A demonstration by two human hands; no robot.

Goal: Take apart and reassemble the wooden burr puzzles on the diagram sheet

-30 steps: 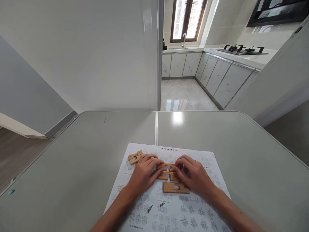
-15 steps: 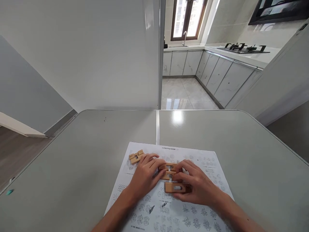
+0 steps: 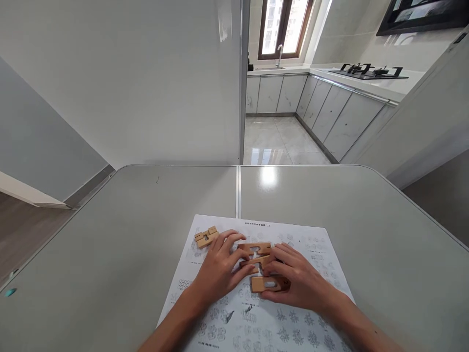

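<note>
Three notched wooden puzzle pieces lie one below another on a printed paper sheet (image 3: 326, 249), between my hands. My left hand (image 3: 218, 269) has its thumb and index finger around the left end of the middle piece (image 3: 263, 261), which sits slightly tilted. From the other side, my right hand (image 3: 298, 278) holds that piece's right end with curled fingers. Its thumb lies along the lower edge of the bottom piece (image 3: 258, 284), whose right part it covers. The top piece (image 3: 265, 248) rests just beyond my fingertips, mostly uncovered. Behind my left knuckles lies a small wooden piece group (image 3: 205, 237).
The sheet bears many small printed diagrams and lies on a grey table (image 3: 110, 274) with a central seam (image 3: 238, 190). A small teal object (image 3: 10, 292) is near the left table edge. Past the far edge are a white panel (image 3: 164, 88) and a kitchen.
The top and middle pieces have shifted a little left, and the middle one has tilted. My left fingers have lifted off the top piece. The bottom piece is nearly unchanged.
</note>
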